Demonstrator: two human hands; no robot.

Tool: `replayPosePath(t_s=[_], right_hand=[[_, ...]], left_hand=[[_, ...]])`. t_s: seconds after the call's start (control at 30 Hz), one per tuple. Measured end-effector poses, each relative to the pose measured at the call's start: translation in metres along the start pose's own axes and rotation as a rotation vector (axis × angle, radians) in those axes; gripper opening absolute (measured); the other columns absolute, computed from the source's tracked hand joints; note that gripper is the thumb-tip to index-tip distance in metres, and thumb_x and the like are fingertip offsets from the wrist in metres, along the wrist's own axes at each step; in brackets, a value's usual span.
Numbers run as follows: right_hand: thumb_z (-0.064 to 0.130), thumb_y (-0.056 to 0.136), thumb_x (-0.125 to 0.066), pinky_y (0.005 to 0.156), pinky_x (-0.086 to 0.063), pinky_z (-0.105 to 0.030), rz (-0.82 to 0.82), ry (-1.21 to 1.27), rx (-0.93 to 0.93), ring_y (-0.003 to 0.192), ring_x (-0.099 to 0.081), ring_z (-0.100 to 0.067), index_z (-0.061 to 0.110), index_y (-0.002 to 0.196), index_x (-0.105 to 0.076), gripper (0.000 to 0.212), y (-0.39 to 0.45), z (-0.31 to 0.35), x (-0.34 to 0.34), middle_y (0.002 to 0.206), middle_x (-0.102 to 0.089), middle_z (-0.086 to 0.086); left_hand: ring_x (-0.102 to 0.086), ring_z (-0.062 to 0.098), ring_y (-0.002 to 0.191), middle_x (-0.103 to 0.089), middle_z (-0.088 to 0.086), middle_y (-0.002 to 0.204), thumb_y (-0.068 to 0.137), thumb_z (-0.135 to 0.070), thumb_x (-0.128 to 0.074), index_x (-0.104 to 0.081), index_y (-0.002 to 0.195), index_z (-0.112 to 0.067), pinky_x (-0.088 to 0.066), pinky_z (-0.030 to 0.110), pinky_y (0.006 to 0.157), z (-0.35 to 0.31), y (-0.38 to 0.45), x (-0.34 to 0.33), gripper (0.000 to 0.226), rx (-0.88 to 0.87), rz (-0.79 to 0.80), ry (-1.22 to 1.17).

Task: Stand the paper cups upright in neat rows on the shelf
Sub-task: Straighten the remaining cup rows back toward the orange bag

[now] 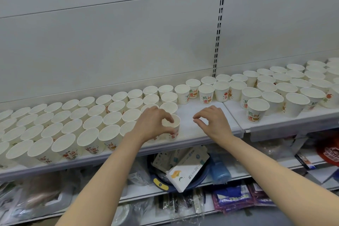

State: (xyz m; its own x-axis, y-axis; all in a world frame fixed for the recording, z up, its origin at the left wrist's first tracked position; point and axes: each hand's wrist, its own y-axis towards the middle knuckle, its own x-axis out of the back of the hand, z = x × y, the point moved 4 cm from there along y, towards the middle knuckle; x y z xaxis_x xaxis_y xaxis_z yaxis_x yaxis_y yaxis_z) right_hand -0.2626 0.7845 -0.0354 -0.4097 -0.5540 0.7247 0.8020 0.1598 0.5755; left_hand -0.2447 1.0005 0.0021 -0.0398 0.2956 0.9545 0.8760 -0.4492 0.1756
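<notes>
Many white paper cups with red and green print stand upright on the white shelf (192, 113). My left hand (156, 124) grips one upright cup (174, 124) at its rim, at the right end of the front rows of cups (73, 126). My right hand (211, 123) hovers over the bare shelf just right of that cup, fingers loosely curled with thumb and forefinger nearly touching, holding nothing. More cups (275, 88) stand in rows on the right part of the shelf.
The grey back panel (128, 42) rises behind the shelf, with a slotted upright (219, 29). A lower shelf holds a white box (185, 174), a blue roll (220, 169), and plastic-wrapped goods (234, 196). The shelf's front edge (183, 147) runs under my wrists.
</notes>
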Motion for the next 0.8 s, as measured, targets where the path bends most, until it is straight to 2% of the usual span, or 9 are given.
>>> replayPosePath(t_s=[0.07, 0.17, 0.23, 0.37, 0.47, 0.57, 0.67, 0.8], right_hand=[[0.022, 0.082, -0.073, 0.072, -0.039, -0.034, -0.029, -0.038, -0.025, 0.082, -0.057, -0.021, 0.023, 0.082, -0.071, 0.002, 0.001, -0.017, 0.007, 0.084, -0.069, 0.009], [0.020, 0.079, -0.075, 0.073, -0.035, -0.032, -0.045, -0.102, -0.036, 0.083, -0.058, -0.022, 0.022, 0.083, -0.072, 0.005, 0.012, -0.038, 0.015, 0.085, -0.070, 0.008], [0.019, 0.077, -0.077, 0.073, -0.037, -0.035, -0.054, -0.127, -0.031, 0.083, -0.057, -0.024, 0.020, 0.083, -0.073, 0.008, 0.026, -0.052, 0.017, 0.085, -0.070, 0.006], [0.020, 0.078, -0.074, 0.074, -0.031, -0.034, -0.019, -0.140, -0.008, 0.083, -0.054, -0.028, 0.021, 0.082, -0.071, 0.005, 0.068, -0.079, 0.018, 0.080, -0.068, 0.005], [0.026, 0.084, -0.067, 0.083, -0.029, -0.035, 0.082, -0.166, 0.010, 0.097, -0.052, -0.028, 0.020, 0.095, -0.072, 0.014, 0.107, -0.093, 0.009, 0.093, -0.069, 0.003], [0.033, 0.090, -0.059, 0.095, -0.027, -0.035, 0.223, -0.207, 0.047, 0.109, -0.045, -0.026, 0.020, 0.109, -0.068, 0.025, 0.137, -0.100, -0.011, 0.106, -0.066, 0.001], [0.034, 0.090, -0.055, 0.092, -0.027, -0.035, 0.295, -0.223, 0.067, 0.109, -0.042, -0.025, 0.020, 0.112, -0.067, 0.029, 0.155, -0.105, -0.031, 0.107, -0.065, 0.000], [0.024, 0.084, -0.053, 0.087, -0.025, -0.032, 0.351, -0.289, 0.085, 0.104, -0.043, -0.025, 0.018, 0.101, -0.069, 0.024, 0.168, -0.106, -0.054, 0.098, -0.065, -0.001]], left_hand=[[-0.050, 0.007, 0.092, -0.066, -0.019, 0.094, 0.075, -0.057, -0.072, -0.071, 0.095, -0.037, -0.042, 0.030, 0.077, -0.003, 0.009, 0.009, 0.028, 0.031, -0.090, -0.086], [-0.054, 0.010, 0.094, -0.069, -0.017, 0.094, 0.083, -0.044, -0.069, -0.072, 0.096, -0.035, -0.039, 0.029, 0.071, -0.007, 0.038, 0.017, 0.016, 0.097, -0.193, -0.016], [-0.056, 0.012, 0.096, -0.071, -0.016, 0.095, 0.085, -0.037, -0.068, -0.073, 0.096, -0.033, -0.039, 0.028, 0.071, -0.010, 0.066, 0.013, 0.013, 0.155, -0.214, 0.031], [-0.056, 0.018, 0.099, -0.072, -0.006, 0.097, 0.085, -0.034, -0.068, -0.073, 0.101, -0.032, -0.045, 0.031, 0.078, -0.015, 0.125, -0.006, 0.017, 0.214, -0.170, 0.118], [-0.054, 0.021, 0.103, -0.070, -0.002, 0.105, 0.081, -0.040, -0.071, -0.070, 0.109, -0.034, -0.045, 0.033, 0.086, -0.015, 0.161, -0.022, 0.029, 0.252, -0.107, 0.207], [-0.054, 0.022, 0.105, -0.067, -0.001, 0.107, 0.077, -0.043, -0.072, -0.069, 0.107, -0.036, -0.042, 0.033, 0.085, -0.010, 0.178, -0.037, 0.031, 0.302, -0.027, 0.259], [-0.054, 0.023, 0.102, -0.067, 0.001, 0.102, 0.077, -0.039, -0.071, -0.071, 0.099, -0.035, -0.039, 0.031, 0.080, -0.007, 0.181, -0.047, 0.023, 0.336, -0.025, 0.234], [-0.056, 0.024, 0.097, -0.067, 0.004, 0.093, 0.083, -0.032, -0.067, -0.073, 0.095, -0.030, -0.034, 0.030, 0.075, -0.012, 0.180, -0.050, 0.013, 0.315, -0.084, 0.259]])
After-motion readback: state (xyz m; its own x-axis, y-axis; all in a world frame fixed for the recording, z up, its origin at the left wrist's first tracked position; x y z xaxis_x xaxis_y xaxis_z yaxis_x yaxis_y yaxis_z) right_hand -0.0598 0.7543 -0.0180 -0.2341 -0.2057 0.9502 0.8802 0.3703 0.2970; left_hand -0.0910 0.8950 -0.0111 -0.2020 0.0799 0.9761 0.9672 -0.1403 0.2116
